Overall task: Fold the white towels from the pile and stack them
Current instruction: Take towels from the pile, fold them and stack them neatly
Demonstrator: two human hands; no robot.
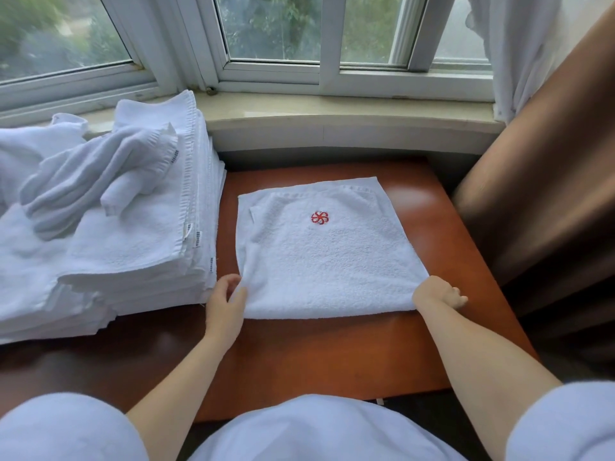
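- Left hand (226,296) pinches the near left corner of the folded white towel (329,261), fingers curled round the edge.
- Right hand (441,292) grips the near right corner, fingers tucked under.
- Towel lies flat on the wooden table (316,357), red logo (319,217) up, at 12 o'clock.
- Towel pile (126,227) sits at 9 o'clock.

Folded white towel (327,257) lies flat, red emblem up; towel pile (133,227) beside, perhaps touching.

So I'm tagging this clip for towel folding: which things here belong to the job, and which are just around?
Job:
- logo towel, near corners gripped by left hand and right hand
- towel stack
- loose towels on top of it

Just around:
- table
- window
- brown curtain
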